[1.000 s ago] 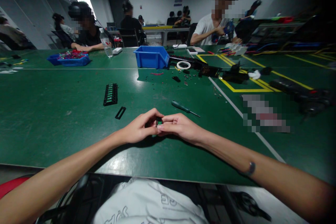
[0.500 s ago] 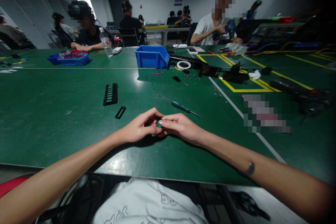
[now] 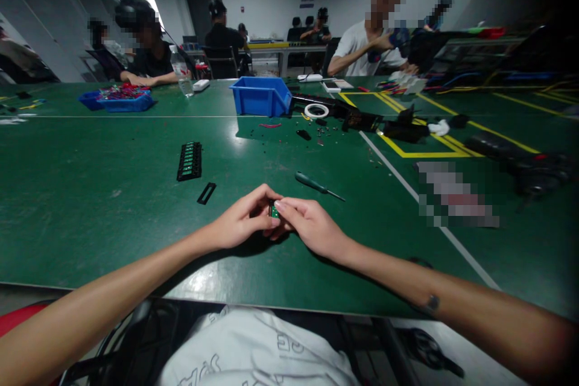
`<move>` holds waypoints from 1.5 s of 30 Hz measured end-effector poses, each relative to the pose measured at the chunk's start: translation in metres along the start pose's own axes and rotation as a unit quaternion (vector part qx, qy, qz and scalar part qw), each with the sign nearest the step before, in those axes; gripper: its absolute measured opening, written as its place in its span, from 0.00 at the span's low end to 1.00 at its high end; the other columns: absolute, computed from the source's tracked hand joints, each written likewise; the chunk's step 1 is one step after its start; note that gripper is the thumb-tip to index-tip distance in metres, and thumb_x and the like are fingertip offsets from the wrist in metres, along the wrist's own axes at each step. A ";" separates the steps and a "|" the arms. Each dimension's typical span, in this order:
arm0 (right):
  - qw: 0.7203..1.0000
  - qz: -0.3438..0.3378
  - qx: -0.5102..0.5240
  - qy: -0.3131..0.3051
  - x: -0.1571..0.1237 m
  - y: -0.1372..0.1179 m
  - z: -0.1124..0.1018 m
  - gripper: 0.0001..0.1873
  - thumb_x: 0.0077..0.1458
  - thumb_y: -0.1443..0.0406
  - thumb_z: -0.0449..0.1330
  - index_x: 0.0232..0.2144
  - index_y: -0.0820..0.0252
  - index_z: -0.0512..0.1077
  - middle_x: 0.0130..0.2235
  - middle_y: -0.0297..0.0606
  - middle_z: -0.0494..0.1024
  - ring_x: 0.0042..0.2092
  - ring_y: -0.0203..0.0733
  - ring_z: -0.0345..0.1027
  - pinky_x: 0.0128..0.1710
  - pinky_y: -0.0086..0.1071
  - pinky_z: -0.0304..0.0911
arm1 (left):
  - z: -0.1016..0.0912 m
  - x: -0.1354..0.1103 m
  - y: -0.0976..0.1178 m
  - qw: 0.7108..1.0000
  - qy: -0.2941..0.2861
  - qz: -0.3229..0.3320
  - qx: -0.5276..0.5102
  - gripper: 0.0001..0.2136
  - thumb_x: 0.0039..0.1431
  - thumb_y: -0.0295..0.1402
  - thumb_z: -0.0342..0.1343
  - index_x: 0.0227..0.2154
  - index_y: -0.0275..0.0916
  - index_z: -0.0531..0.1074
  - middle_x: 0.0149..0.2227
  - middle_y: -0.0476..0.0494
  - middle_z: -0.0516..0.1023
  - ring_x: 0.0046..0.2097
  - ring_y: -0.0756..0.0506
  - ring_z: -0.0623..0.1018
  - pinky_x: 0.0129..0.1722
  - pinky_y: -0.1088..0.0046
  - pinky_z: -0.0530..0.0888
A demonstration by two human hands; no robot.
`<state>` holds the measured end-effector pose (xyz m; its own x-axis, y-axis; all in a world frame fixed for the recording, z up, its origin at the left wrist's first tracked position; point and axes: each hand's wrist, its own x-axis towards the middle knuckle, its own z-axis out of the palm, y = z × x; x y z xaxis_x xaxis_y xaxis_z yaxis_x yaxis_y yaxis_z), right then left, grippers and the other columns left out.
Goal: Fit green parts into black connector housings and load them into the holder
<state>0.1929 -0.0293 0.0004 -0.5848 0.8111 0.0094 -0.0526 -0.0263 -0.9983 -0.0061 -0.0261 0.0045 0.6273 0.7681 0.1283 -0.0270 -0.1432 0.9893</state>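
Between my two hands is a small green circuit board [image 3: 274, 211] with a black edge or frame, partly covered by fingers. My left hand [image 3: 246, 217] is closed on its left side, thumb below and fingers above. From the right, my right hand [image 3: 312, 223] pinches the same board, its thumb and fingertips at the upper edge. A black rectangular frame [image 3: 207, 193] lies on the table left of my hands. Behind it sits a black holder with a row of green boards [image 3: 189, 161]. A screwdriver [image 3: 319, 187] with a dark green handle rests beyond my right hand.
On the green table [image 3: 113, 223] stand a blue bin [image 3: 261, 96], a blue tray of red wires [image 3: 125, 99] and a water bottle [image 3: 181, 72]. A white tape ring [image 3: 316, 111], small loose parts and black equipment [image 3: 520, 163] lie toward the right. People sit across the table.
My right hand has shifted slightly, its thumb moving up along the board, so more of the green surface shows. My left hand keeps its hold.
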 end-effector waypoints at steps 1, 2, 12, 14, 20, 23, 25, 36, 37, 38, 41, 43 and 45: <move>1.000 -0.003 -0.002 0.004 0.000 0.000 0.001 0.24 0.63 0.44 0.59 0.39 0.60 0.75 0.32 0.38 0.81 0.33 0.42 0.78 0.37 0.36 0.75 | 0.001 0.000 0.000 1.000 0.006 0.000 -0.006 0.15 0.63 0.35 0.61 0.48 0.38 0.64 0.31 0.52 0.72 0.31 0.51 0.72 0.31 0.75 0.67; 1.000 -0.008 -0.006 0.008 -0.001 0.000 0.001 0.24 0.63 0.45 0.58 0.39 0.60 0.76 0.32 0.39 0.81 0.33 0.42 0.78 0.37 0.36 0.75 | 0.002 0.001 0.001 1.000 0.010 0.000 -0.012 0.15 0.62 0.34 0.62 0.48 0.38 0.65 0.30 0.52 0.71 0.31 0.51 0.72 0.31 0.75 0.67; 0.998 -0.040 -0.027 0.039 -0.003 0.000 0.006 0.22 0.65 0.47 0.57 0.38 0.60 0.76 0.31 0.38 0.80 0.32 0.41 0.77 0.34 0.34 0.74 | 0.008 0.001 0.001 0.998 0.021 -0.003 -0.067 0.15 0.62 0.32 0.61 0.48 0.38 0.64 0.29 0.53 0.70 0.30 0.51 0.72 0.31 0.74 0.69; 0.997 -0.044 -0.033 0.045 -0.003 0.000 0.006 0.22 0.66 0.48 0.57 0.37 0.60 0.76 0.31 0.38 0.80 0.32 0.41 0.76 0.34 0.34 0.74 | 0.008 0.002 0.000 0.997 0.020 0.001 -0.072 0.15 0.62 0.31 0.61 0.48 0.38 0.64 0.28 0.54 0.70 0.29 0.51 0.72 0.31 0.74 0.69; 0.997 -0.044 -0.030 0.048 -0.003 -0.001 0.007 0.22 0.66 0.48 0.58 0.37 0.61 0.76 0.31 0.38 0.80 0.31 0.40 0.76 0.33 0.34 0.74 | 0.005 0.002 -0.003 0.998 0.014 -0.005 -0.068 0.16 0.63 0.33 0.62 0.49 0.38 0.65 0.29 0.54 0.69 0.30 0.51 0.73 0.32 0.74 0.70; 0.998 -0.040 -0.017 0.044 -0.002 0.000 0.006 0.21 0.66 0.49 0.58 0.37 0.61 0.75 0.31 0.37 0.80 0.31 0.40 0.77 0.33 0.32 0.74 | 0.003 0.002 -0.004 0.998 0.011 -0.011 -0.066 0.16 0.63 0.33 0.62 0.49 0.38 0.64 0.29 0.53 0.70 0.30 0.51 0.73 0.32 0.74 0.71; 0.998 -0.038 -0.012 0.041 -0.001 0.002 0.005 0.21 0.66 0.49 0.58 0.37 0.61 0.75 0.30 0.37 0.80 0.31 0.39 0.77 0.33 0.32 0.74 | 0.003 0.003 -0.005 0.998 0.014 -0.009 -0.059 0.16 0.62 0.33 0.62 0.49 0.37 0.65 0.28 0.54 0.70 0.29 0.51 0.73 0.32 0.75 0.70; 0.998 -0.047 -0.014 0.042 0.002 0.005 0.002 0.20 0.68 0.52 0.56 0.37 0.62 0.76 0.29 0.36 0.80 0.30 0.37 0.76 0.33 0.30 0.74 | 0.002 0.005 -0.004 0.999 0.022 0.005 -0.040 0.17 0.62 0.34 0.63 0.49 0.36 0.66 0.28 0.55 0.67 0.29 0.53 0.70 0.31 0.77 0.68; 0.998 -0.049 -0.012 0.041 0.002 0.005 0.002 0.20 0.68 0.52 0.56 0.37 0.62 0.76 0.29 0.36 0.80 0.30 0.37 0.76 0.33 0.30 0.74 | 0.001 0.005 -0.004 0.999 0.020 0.007 -0.041 0.17 0.62 0.34 0.63 0.49 0.36 0.66 0.28 0.55 0.67 0.29 0.52 0.70 0.31 0.77 0.67; 0.998 -0.050 -0.008 0.040 0.002 0.005 0.002 0.20 0.68 0.52 0.56 0.37 0.62 0.76 0.29 0.36 0.80 0.30 0.37 0.76 0.33 0.30 0.74 | 0.000 0.005 -0.003 0.999 0.018 0.010 -0.043 0.17 0.62 0.34 0.63 0.49 0.36 0.66 0.28 0.55 0.66 0.29 0.52 0.70 0.31 0.77 0.67; 0.998 -0.054 0.013 0.029 0.002 0.006 0.002 0.19 0.67 0.52 0.57 0.38 0.63 0.76 0.32 0.37 0.80 0.32 0.37 0.77 0.33 0.31 0.76 | -0.003 0.005 -0.003 0.999 0.014 0.015 -0.038 0.15 0.64 0.35 0.60 0.50 0.35 0.67 0.28 0.54 0.65 0.29 0.53 0.69 0.30 0.77 0.66; 0.998 -0.054 0.024 0.022 0.003 0.006 0.003 0.20 0.67 0.51 0.58 0.38 0.63 0.76 0.34 0.39 0.81 0.33 0.38 0.78 0.34 0.32 0.77 | -0.004 0.005 -0.004 1.000 0.016 0.012 -0.024 0.15 0.66 0.37 0.58 0.51 0.34 0.68 0.31 0.51 0.68 0.29 0.53 0.68 0.30 0.77 0.65; 0.998 -0.053 0.029 0.021 0.004 0.007 0.003 0.20 0.67 0.51 0.58 0.38 0.63 0.76 0.35 0.39 0.81 0.33 0.37 0.78 0.34 0.31 0.77 | -0.004 0.003 -0.004 1.000 0.026 0.009 0.004 0.15 0.69 0.39 0.55 0.52 0.34 0.68 0.35 0.48 0.71 0.31 0.52 0.69 0.30 0.76 0.65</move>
<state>0.1877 -0.0284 -0.0066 -0.5390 0.8349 0.1115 -0.1599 0.0285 -0.9867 -0.0070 -0.0203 0.0013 0.5851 0.7970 0.1500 -0.0310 -0.1628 0.9862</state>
